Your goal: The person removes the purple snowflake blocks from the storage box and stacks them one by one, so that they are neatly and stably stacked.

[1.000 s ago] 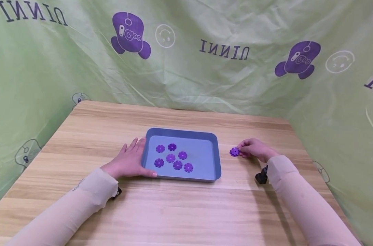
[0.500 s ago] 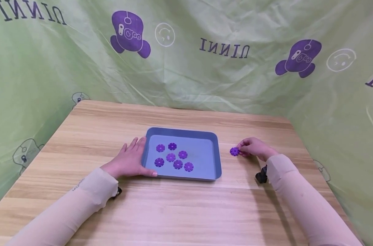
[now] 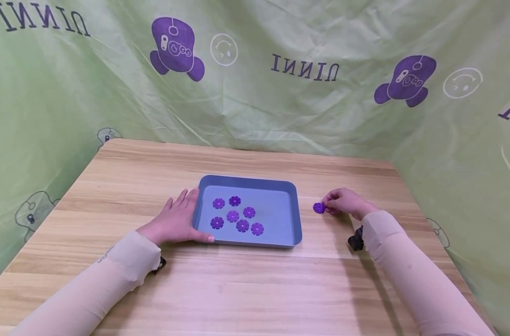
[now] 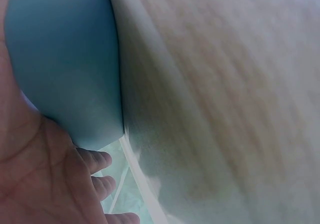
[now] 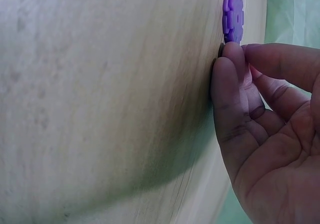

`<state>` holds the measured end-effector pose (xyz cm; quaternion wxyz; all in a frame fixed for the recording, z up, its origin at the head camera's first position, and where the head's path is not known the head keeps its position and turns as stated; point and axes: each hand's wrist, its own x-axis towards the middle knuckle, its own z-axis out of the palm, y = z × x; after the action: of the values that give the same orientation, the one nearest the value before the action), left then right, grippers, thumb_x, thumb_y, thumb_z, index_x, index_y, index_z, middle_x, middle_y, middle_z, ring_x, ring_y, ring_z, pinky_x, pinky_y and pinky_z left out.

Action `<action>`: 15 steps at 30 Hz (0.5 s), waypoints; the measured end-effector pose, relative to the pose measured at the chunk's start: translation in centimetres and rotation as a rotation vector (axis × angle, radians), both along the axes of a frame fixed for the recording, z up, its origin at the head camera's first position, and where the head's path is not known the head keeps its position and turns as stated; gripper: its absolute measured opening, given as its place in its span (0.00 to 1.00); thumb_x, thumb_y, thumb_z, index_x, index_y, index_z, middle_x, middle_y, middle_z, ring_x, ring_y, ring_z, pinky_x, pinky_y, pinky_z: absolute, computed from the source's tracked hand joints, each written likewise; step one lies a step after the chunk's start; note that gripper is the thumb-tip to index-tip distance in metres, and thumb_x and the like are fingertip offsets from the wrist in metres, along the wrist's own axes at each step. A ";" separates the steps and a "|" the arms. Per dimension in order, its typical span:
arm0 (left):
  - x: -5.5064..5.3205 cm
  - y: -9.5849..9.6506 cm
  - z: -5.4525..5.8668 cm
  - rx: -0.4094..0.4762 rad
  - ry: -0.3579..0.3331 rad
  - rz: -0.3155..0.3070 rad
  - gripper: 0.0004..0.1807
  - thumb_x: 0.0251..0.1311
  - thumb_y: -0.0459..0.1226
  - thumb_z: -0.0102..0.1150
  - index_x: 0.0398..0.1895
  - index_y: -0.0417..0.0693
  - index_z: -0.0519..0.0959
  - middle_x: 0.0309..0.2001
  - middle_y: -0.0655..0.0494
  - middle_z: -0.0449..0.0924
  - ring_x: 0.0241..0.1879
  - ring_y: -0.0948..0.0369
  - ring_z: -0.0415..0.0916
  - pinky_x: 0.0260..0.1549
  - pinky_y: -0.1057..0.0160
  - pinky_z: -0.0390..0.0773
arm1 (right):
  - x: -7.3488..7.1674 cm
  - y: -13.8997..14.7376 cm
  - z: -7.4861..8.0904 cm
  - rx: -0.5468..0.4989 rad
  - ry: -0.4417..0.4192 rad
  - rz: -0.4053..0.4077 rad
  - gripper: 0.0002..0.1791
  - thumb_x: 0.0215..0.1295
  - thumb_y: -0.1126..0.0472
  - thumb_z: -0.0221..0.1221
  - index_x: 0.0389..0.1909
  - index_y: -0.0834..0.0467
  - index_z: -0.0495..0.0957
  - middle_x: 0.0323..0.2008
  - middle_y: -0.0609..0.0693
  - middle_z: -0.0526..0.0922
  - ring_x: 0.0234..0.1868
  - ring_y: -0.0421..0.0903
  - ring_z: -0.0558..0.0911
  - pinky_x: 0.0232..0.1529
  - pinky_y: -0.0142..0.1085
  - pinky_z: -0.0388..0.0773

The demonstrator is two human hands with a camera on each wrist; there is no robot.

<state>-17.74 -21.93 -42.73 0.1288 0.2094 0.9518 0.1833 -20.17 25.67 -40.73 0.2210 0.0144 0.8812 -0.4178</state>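
Note:
In the head view, my left hand (image 3: 177, 220) lies spread against the left end of a blue-grey tray (image 3: 297, 210), its thumb along the front wall. The left wrist view has the palm and outstretched fingers beside the tray's outer wall (image 4: 65, 59). Right of the tray, my right hand (image 3: 345, 203) pinches a purple notched snowflake disc (image 3: 318, 208) by its edge, low over the tabletop. From the right wrist, that disc (image 5: 233, 17) stands edge-on beyond the fingertips (image 5: 232, 52) and looks like two layers together.
Several purple snowflake discs (image 3: 232, 216) lie flat in the tray's left and middle part. The tray rests on a wood-grain table (image 3: 238, 289). A green printed curtain (image 3: 246, 107) hangs behind and beside the table. Black wrist cameras (image 3: 356, 240) sit under the cuffs.
The purple pieces in my right hand appeared slightly fanned a second ago and now show one round outline. Both hands and the tray stay almost in place.

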 end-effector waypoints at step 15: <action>0.1 -0.2 -0.2 0.012 -0.001 -0.002 0.83 0.40 0.74 0.71 0.80 0.28 0.37 0.81 0.31 0.39 0.80 0.36 0.32 0.73 0.30 0.34 | -0.3 -0.8 0.7 0.086 0.049 0.009 0.10 0.75 0.69 0.54 0.45 0.73 0.79 0.33 0.53 0.82 0.33 0.43 0.78 0.37 0.35 0.79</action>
<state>-17.65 -22.08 -42.90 0.1282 0.2108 0.9504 0.1892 -20.48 24.85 -40.07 0.2004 0.0100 0.9036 -0.3786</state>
